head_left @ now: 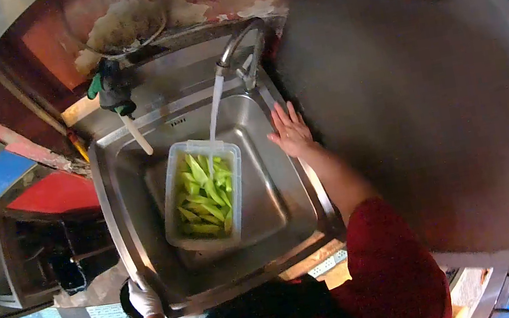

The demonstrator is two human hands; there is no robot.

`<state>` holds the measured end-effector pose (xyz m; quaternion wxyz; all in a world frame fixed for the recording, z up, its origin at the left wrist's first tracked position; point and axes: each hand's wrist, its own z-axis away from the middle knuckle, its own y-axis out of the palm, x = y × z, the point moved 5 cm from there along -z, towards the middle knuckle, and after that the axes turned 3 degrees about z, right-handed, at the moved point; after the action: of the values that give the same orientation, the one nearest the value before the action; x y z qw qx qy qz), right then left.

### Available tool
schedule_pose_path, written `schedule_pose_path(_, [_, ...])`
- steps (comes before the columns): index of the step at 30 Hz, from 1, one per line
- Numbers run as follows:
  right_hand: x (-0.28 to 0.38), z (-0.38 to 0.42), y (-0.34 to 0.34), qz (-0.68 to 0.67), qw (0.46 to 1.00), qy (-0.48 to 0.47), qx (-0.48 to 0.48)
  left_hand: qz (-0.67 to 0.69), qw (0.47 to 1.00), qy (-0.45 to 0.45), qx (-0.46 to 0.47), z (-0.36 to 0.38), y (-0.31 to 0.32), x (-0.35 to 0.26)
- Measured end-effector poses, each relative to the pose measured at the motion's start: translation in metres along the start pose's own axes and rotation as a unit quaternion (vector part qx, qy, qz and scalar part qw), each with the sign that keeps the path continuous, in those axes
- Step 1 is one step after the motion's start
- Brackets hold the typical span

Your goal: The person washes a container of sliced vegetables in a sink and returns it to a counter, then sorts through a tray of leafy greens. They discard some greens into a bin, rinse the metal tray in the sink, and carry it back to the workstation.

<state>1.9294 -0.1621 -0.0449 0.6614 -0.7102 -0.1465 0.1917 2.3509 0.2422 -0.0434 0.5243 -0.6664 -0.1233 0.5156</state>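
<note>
A steel sink lies in front of me. Inside it stands a clear plastic container filled with light green vegetable pieces, cut into wedges. Water runs from the curved faucet straight into the container. My right hand is bare and lies open on the sink's right rim, its fingers spread. My left hand, in a white glove, grips the sink's rim at the front left corner; part of its fingers is hidden. Neither hand touches the container.
A dark cloth or glove with green parts hangs at the sink's back left, above a pale handle. A wide dark grey surface adjoins the right side. The back wall has peeling paint. A red panel shows at left.
</note>
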Motion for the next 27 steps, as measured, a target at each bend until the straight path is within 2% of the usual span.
schedule_pose_path(4, [-0.018,-0.096,0.016,-0.071,0.996,0.043,-0.042,-0.039,0.999,-0.017,0.004,0.004,-0.006,-0.017])
schedule_pose_path(6, [-0.037,-0.125,0.028,-0.261,0.945,0.195,0.017,-0.043,0.998,-0.037,0.004,0.004,-0.005,-0.021])
schedule_pose_path(8, [-0.037,-0.131,0.034,-0.225,0.951,0.211,0.008,0.011,0.999,-0.036,0.015,0.005,-0.006,-0.02])
schedule_pose_path(10, [-0.045,-0.131,0.028,-0.135,0.96,0.244,-0.026,-0.012,1.0,-0.021,-0.001,0.004,-0.005,-0.018])
schedule_pose_path(11, [-0.04,-0.126,0.007,-0.117,0.958,0.243,-0.099,-0.001,1.0,-0.028,0.0,0.003,-0.004,-0.02])
schedule_pose_path(12, [-0.035,-0.122,-0.005,-0.115,0.958,0.243,-0.096,0.006,0.999,-0.035,0.005,0.005,-0.006,-0.019])
schedule_pose_path(14, [-0.013,-0.118,-0.054,-0.262,0.937,0.16,-0.165,0.008,1.0,-0.029,0.001,0.004,-0.006,-0.019])
schedule_pose_path(16, [-0.008,-0.133,-0.06,-0.22,0.953,0.135,-0.161,0.011,1.0,-0.021,-0.004,0.005,-0.004,-0.016])
schedule_pose_path(18, [-0.006,-0.141,-0.061,-0.191,0.95,0.224,-0.102,0.007,1.0,-0.025,0.003,0.003,-0.003,-0.011])
schedule_pose_path(19, [-0.002,-0.141,-0.062,-0.194,0.949,0.226,-0.105,-0.008,1.0,-0.013,-0.019,0.006,-0.005,-0.016])
schedule_pose_path(22, [0.007,-0.134,-0.061,-0.189,0.945,0.236,-0.124,0.007,1.0,-0.017,-0.006,0.004,-0.002,-0.007])
schedule_pose_path(24, [0.019,-0.131,-0.032,-0.224,0.931,0.279,-0.067,0.001,1.0,-0.016,-0.003,0.006,-0.004,-0.013])
schedule_pose_path(26, [0.053,-0.124,0.001,-0.189,0.962,0.192,-0.033,-0.001,1.0,-0.016,-0.008,0.006,-0.01,-0.022])
schedule_pose_path(27, [0.073,-0.114,0.019,-0.32,0.93,0.181,-0.003,-0.01,1.0,-0.019,-0.001,0.007,-0.012,-0.027])
